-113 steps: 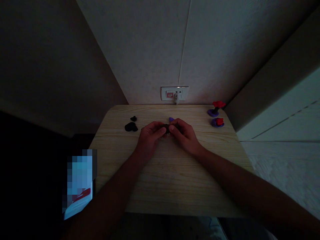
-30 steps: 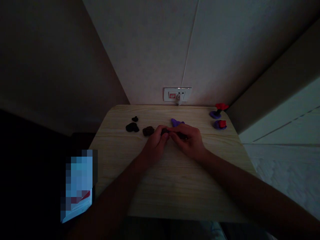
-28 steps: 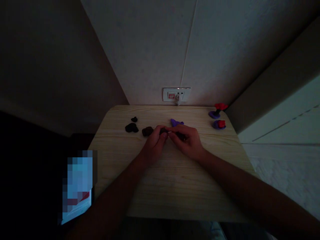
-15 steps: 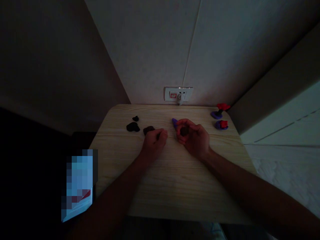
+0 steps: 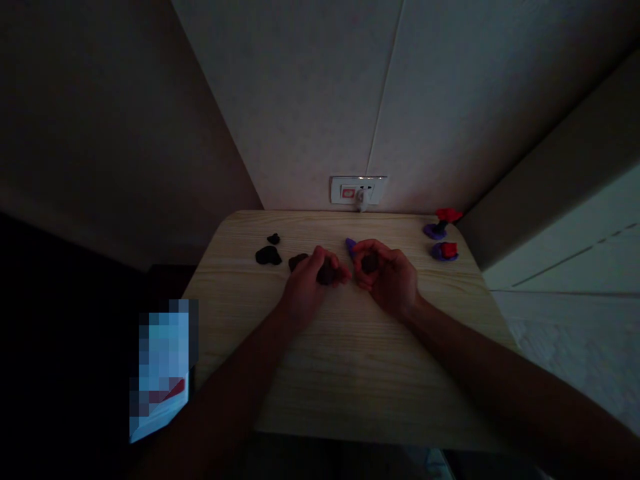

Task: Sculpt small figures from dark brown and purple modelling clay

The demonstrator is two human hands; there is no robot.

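Observation:
My left hand [image 5: 306, 288] is curled round a dark brown clay lump [image 5: 327, 273], its thumb raised and its fingers towards the right hand. Half cupped, my right hand [image 5: 395, 280] holds another brown clay lump [image 5: 369, 263] between fingers and palm. A purple clay piece [image 5: 351, 247] lies just behind the right fingertips, partly covered by them. Against the back of my left hand shows a further brown clay piece [image 5: 298, 261] on the table. Farther left lie a flat black clay piece [image 5: 269, 255] and a smaller black piece [image 5: 273, 238].
On the wooden table [image 5: 320, 373], two red and purple clay figures stand at the back right: a taller flower-like one [image 5: 449, 215] and a low one [image 5: 449, 250]. A wall socket [image 5: 359, 191] with a plug sits behind. A lit, blurred screen [image 5: 163, 367] is at the left.
My left hand has loosened from a fist and turned, so the brown lump in it now shows. The right hand keeps almost the same pose. The view has shifted slightly.

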